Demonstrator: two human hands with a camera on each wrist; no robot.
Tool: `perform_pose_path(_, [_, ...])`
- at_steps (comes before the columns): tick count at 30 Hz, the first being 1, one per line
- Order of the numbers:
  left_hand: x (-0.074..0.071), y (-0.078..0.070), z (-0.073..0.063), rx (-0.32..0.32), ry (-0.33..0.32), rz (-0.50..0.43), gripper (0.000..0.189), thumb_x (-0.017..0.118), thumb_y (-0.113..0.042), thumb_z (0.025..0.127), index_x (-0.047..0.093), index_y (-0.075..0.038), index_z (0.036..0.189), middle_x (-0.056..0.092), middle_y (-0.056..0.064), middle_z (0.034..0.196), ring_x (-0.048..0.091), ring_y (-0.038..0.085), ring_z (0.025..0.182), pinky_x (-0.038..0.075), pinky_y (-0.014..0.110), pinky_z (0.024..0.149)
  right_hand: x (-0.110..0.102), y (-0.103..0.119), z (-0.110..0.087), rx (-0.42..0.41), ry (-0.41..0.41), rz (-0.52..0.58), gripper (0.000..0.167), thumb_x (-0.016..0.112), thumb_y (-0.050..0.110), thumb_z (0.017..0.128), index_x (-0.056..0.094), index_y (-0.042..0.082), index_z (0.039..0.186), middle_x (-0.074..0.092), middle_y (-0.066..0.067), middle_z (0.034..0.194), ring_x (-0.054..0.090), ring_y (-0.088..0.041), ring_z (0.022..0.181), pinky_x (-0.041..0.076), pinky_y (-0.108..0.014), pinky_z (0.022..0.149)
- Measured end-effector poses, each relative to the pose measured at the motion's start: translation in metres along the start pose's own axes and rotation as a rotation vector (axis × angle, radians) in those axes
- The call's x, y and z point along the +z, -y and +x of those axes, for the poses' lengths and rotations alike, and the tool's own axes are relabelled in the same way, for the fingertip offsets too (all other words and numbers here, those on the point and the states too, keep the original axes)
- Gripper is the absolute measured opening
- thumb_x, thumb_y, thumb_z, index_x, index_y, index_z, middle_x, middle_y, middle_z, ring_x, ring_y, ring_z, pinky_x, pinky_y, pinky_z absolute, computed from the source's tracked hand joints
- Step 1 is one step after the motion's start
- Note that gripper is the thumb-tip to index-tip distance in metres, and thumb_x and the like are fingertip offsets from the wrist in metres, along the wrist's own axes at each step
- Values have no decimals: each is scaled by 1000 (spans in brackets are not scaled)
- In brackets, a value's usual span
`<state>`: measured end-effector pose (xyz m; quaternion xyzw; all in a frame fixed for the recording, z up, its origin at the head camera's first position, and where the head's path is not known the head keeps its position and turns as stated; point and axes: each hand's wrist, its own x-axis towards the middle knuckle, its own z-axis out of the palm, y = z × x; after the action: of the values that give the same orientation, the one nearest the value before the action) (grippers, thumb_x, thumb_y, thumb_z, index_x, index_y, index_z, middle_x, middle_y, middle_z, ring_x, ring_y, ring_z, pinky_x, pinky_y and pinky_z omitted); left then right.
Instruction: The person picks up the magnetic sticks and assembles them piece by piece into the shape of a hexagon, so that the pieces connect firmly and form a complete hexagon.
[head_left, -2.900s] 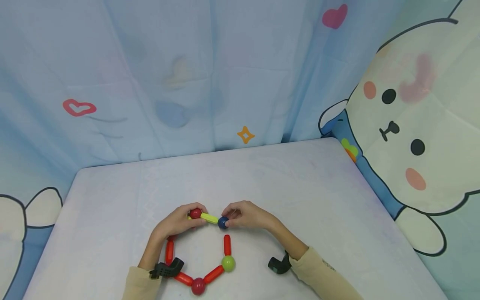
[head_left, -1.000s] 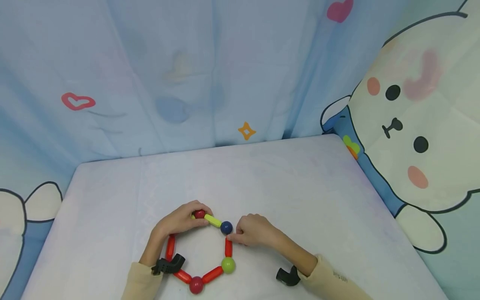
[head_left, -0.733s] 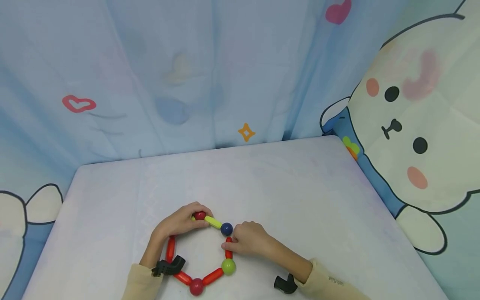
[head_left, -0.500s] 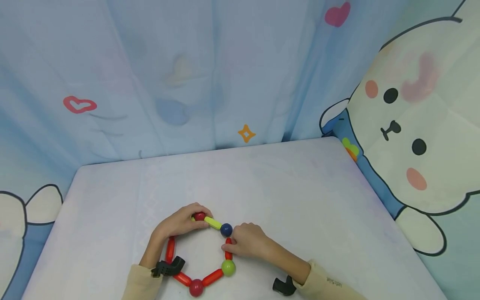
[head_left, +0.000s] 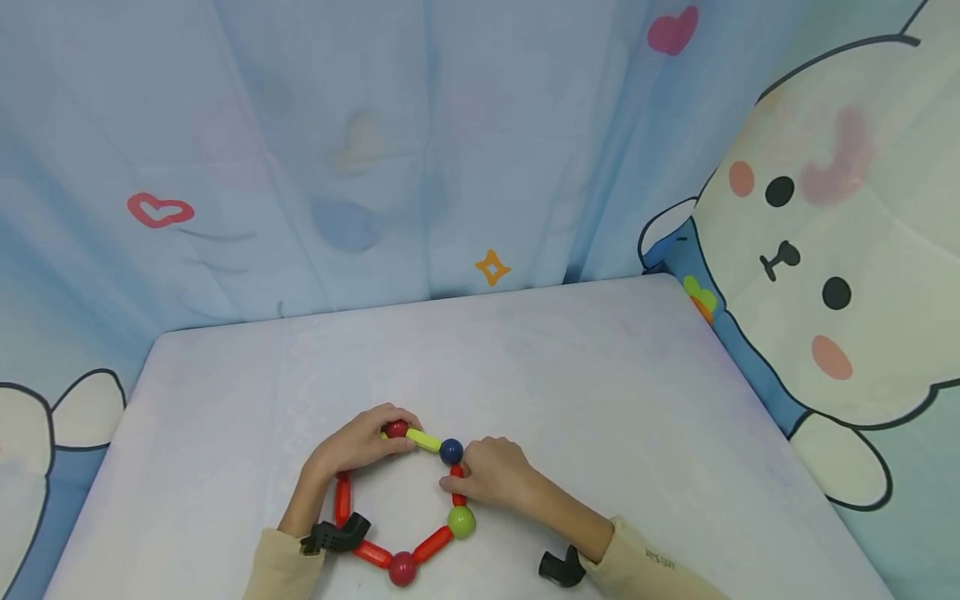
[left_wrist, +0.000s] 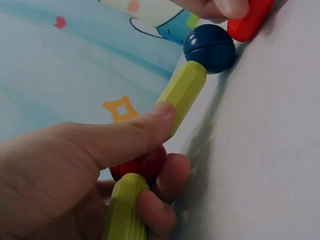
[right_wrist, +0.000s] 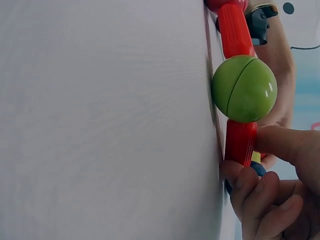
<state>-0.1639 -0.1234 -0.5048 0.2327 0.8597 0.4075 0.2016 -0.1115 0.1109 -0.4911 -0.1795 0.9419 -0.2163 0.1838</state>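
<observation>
Several coloured rods and balls form a ring on the table. My left hand [head_left: 365, 438] grips a red ball [left_wrist: 143, 164] at the ring's far side, its thumb against a ribbed yellow rod [left_wrist: 186, 90]. A second yellow rod [left_wrist: 123, 210] runs off that ball under the fingers. The first yellow rod ends at a blue ball [head_left: 451, 452]. My right hand [head_left: 497, 475] pinches a red rod [right_wrist: 241, 142] between thumb and fingers. One end of this rod meets a green ball [right_wrist: 244, 89]; the other appears to touch the blue ball. My left hand hides the ring's far left corner.
On the near side, more red rods [head_left: 432, 545] join a larger red ball [head_left: 402, 569]. The white table [head_left: 600, 375] extends behind and right of the ring. A blue printed curtain [head_left: 300, 167] hangs behind it. Both wrists carry black camera mounts [head_left: 562, 568].
My right hand has let go of the blue ball and taken hold of the red rod. That rod, with the green ball, has shifted away from me, closing the gap to the blue ball.
</observation>
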Motion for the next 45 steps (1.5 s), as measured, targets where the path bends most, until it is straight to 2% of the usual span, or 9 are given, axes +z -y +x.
perform_pose_path(6, [-1, 0, 0, -17, 0, -4, 22, 70, -24, 89, 67, -22, 110, 60, -1, 101, 52, 14, 89, 46, 24, 74, -1, -2, 3, 0, 18, 56, 54, 70, 35, 86, 41, 17, 43, 28, 10, 40, 28, -7, 37, 17, -18, 42])
perform_pose_path(12, [-2, 0, 1, -30, -17, -8, 22, 70, -24, 89, 68, -22, 111, 60, 0, 103, 52, 15, 90, 46, 25, 75, -3, -4, 5, -7, 3, 96, 54, 68, 34, 86, 40, 17, 43, 27, 10, 41, 27, -7, 38, 16, -19, 43])
perform_pose_path(16, [-2, -2, 1, -20, -13, 7, 32, 67, -22, 91, 62, -19, 122, 59, 3, 115, 53, 16, 100, 49, 29, 85, -4, -7, 5, 17, -1, 112, 54, 68, 33, 86, 39, 17, 43, 27, 10, 41, 27, -8, 39, 16, -19, 43])
perform_pose_path(20, [-3, -6, 3, -43, -42, 13, 46, 66, -14, 91, 50, -15, 134, 52, 6, 129, 53, 20, 112, 50, 38, 94, -7, -11, 6, 60, -26, 121, 53, 69, 33, 86, 40, 17, 44, 27, 9, 42, 28, -8, 40, 17, -20, 43])
perform_pose_path(25, [-7, -7, 8, -40, -69, 58, 44, 67, -10, 89, 53, -13, 131, 56, 6, 124, 56, 21, 108, 51, 37, 90, -9, -18, 9, 83, -37, 131, 51, 68, 33, 86, 40, 18, 45, 26, 10, 43, 27, -8, 41, 16, -21, 44])
perform_pose_path(28, [-10, -10, 15, -53, -88, 110, 42, 70, -12, 87, 58, -14, 128, 62, 4, 119, 59, 20, 106, 53, 37, 87, -12, -23, 11, 95, -45, 138, 50, 66, 32, 86, 40, 18, 45, 26, 10, 44, 27, -8, 42, 16, -21, 43])
perform_pose_path(34, [-20, -19, 36, -142, -90, 153, 39, 74, -18, 85, 62, -17, 122, 68, 5, 113, 64, 20, 102, 56, 36, 81, -23, -33, 18, 135, -73, 146, 47, 65, 31, 87, 43, 18, 47, 29, 8, 45, 29, -9, 43, 17, -21, 44])
perform_pose_path(39, [-31, -26, 57, -115, -52, 177, 40, 73, -17, 86, 61, -13, 124, 68, 8, 114, 65, 21, 99, 57, 34, 78, -33, -40, 30, 199, -90, 138, 44, 66, 33, 87, 52, 13, 51, 33, 6, 47, 33, -10, 45, 20, -22, 45])
perform_pose_path(45, [-40, -33, 76, -74, -56, 228, 42, 72, -15, 87, 60, -10, 127, 67, 10, 118, 63, 22, 100, 56, 34, 81, -41, -47, 43, 238, -102, 132, 42, 67, 36, 88, 60, 10, 56, 38, 4, 48, 37, -12, 47, 22, -22, 46])
